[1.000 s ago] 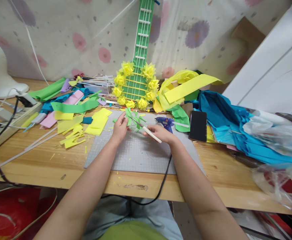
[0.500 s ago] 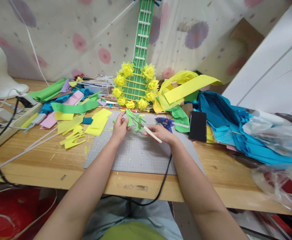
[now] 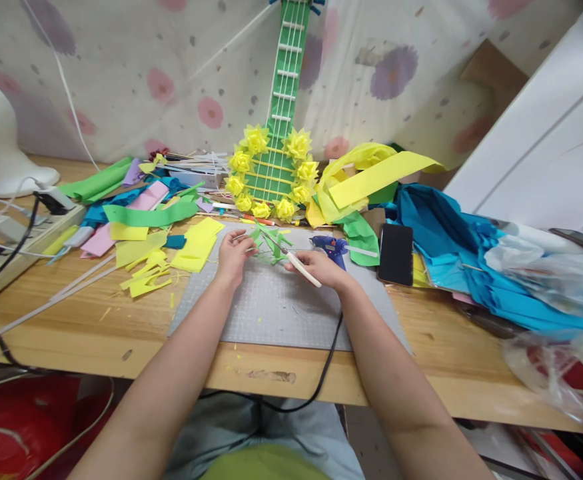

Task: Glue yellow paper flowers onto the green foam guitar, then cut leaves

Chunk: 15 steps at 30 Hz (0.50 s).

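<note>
My right hand [image 3: 318,268] is closed round a pair of scissors with white handles [image 3: 302,268]; the blades point up and left over cut green paper pieces [image 3: 271,247]. Beside those pieces, my left hand [image 3: 234,259] has its fingers curled, pinching at a bit of green paper near the fingertips, partly hidden. Under both hands lies a grey cutting mat [image 3: 271,313]. A blue glue gun [image 3: 332,245] rests on it just beyond my right hand.
A green paper guitar [image 3: 271,167] ringed with yellow flowers stands against the patterned curtain. Yellow paper scraps [image 3: 198,243] lie left. A phone [image 3: 396,253] and blue crepe paper [image 3: 436,207] are right. A black cord [image 3: 328,367] hangs over the table's front edge.
My left hand has shifted slightly down and left, drawing away from the green pieces near the blades. The right hand and scissors stay almost where they were.
</note>
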Motion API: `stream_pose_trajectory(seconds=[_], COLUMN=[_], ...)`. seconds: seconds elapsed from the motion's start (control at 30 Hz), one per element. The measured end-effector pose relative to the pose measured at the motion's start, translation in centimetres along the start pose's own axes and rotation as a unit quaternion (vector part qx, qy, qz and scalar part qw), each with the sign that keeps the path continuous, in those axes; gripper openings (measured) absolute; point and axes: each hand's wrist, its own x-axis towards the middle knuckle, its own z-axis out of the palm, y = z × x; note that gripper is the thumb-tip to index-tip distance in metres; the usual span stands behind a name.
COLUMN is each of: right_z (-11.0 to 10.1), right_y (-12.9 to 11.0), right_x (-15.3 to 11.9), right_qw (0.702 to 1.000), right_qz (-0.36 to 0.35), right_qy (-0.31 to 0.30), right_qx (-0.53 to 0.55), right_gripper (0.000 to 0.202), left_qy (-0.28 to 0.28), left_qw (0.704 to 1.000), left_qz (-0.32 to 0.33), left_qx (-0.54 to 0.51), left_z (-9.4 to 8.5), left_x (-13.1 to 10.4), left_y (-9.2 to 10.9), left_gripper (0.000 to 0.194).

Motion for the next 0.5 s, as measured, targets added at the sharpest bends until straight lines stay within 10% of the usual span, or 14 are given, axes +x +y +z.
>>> stream_pose_trajectory(seconds=[0.5], right_z=[-0.11], right_y=[-0.39], right_x=[-0.57], right_qw=[0.993], right_qz=[-0.011], right_qy=[-0.111], right_qx=[0.037], right_gripper=[0.036], left_qy=[0.027], left_qw=[0.995], left_qz=[0.094], left_qx=[-0.014], left_z=[-0.1], left_x=[0.45], left_y=[-0.22], left_gripper=[0.039])
